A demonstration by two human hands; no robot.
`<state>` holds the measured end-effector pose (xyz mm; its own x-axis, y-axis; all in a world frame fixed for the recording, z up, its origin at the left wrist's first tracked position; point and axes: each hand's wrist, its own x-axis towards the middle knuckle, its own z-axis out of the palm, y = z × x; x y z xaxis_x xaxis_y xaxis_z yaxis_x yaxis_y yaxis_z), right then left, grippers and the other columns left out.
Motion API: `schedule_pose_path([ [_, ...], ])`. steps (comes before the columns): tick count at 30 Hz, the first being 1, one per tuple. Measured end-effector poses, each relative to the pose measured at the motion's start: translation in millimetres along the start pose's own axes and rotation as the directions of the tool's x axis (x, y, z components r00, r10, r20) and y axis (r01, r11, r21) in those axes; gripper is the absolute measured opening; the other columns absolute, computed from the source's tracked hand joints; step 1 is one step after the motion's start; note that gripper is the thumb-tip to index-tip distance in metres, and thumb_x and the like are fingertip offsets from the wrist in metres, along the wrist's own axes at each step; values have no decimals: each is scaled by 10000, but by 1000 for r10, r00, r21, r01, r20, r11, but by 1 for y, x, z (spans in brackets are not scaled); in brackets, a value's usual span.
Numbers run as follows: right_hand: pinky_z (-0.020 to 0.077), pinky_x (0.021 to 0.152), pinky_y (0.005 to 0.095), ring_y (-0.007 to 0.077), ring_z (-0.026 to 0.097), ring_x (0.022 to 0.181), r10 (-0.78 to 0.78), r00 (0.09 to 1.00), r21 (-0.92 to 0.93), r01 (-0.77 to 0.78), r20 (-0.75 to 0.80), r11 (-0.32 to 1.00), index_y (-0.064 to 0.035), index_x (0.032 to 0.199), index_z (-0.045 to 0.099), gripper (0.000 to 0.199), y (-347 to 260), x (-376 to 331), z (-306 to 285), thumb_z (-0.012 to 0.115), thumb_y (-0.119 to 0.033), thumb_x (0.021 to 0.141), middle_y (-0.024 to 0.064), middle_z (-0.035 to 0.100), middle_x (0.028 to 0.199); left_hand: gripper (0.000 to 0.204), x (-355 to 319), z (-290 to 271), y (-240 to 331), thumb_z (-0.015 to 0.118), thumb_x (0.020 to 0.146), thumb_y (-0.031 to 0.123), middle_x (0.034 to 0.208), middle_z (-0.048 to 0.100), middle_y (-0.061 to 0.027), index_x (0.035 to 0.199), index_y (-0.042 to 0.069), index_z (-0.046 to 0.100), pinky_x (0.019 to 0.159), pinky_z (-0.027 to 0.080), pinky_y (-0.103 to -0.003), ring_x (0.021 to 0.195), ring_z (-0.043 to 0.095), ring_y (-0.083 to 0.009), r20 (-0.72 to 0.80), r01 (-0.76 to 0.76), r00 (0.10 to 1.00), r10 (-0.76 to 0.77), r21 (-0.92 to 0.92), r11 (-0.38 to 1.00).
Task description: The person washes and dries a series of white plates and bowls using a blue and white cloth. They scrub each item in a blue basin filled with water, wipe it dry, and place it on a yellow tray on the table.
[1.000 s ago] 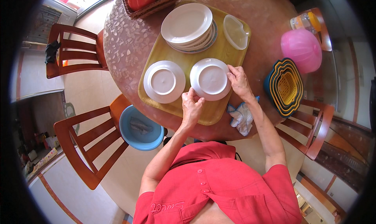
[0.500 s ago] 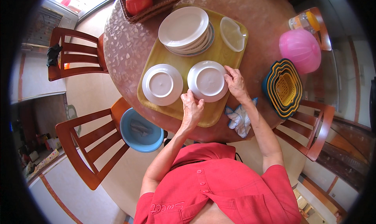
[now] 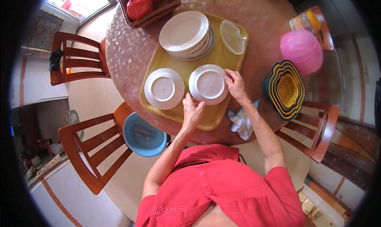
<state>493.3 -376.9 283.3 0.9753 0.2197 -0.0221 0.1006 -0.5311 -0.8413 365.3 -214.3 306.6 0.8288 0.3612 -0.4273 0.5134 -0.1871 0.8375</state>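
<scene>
Two white plates lie upside down with their foot rings up, side by side on a yellow wood-grain tray [image 3: 158, 62]. My right hand [image 3: 237, 86] holds the right edge of the right-hand plate [image 3: 208, 84], fingers bent at the rim. At the same plate's lower left rim, the fingers of my left hand [image 3: 193, 111] are closed on the edge. Untouched, the left-hand plate [image 3: 163, 88] rests just beside it. Behind them stands a stack of white plates [image 3: 184, 30], face up. To the stack's right lies a translucent plastic piece [image 3: 232, 37].
A wicker basket [image 3: 152, 17] with red bowls stands far left. On the right are a pink ribbed bowl [image 3: 301, 52], nested yellow and teal baskets [image 3: 285, 90] and a jar [image 3: 304, 22]. A cloth [image 3: 241, 121] lies by my right forearm. A blue basin [image 3: 145, 136] sits on a chair.
The view has shifted slightly. Both hands stay at the right-hand plate's rim, and the plate remains upside down in nearly the same place on the tray.
</scene>
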Motion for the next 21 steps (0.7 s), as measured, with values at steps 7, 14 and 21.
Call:
schedule_pose_path([
  [7,468,748,330,230,573,815,-38,999,6,38,0,999,-16,1083,570,317,-21,41,-1,584,-152,797,137,570,921,203,12,-70,33,510,871,103,747,604,-42,998,-32,593,549,477,-228,642,575,-88,188,68,982,-6,-325,943],
  [14,410,868,395,336,516,1021,179,983,79,-181,30,980,86,1250,368,743,-44,103,45,559,-483,812,244,524,1105,483,137,-121,67,526,857,395,1049,548,-111,1153,13,506,698,516,-367,928,550,-206,-167,-47,986,4,-250,967],
  [21,279,1022,384,316,326,1240,404,915,87,-402,1,911,60,1361,160,997,-52,137,59,540,-632,752,246,306,1339,628,199,-101,57,540,840,457,1151,483,-145,1277,67,312,725,507,-471,1006,527,-281,135,256,967,-218,-541,801],
])
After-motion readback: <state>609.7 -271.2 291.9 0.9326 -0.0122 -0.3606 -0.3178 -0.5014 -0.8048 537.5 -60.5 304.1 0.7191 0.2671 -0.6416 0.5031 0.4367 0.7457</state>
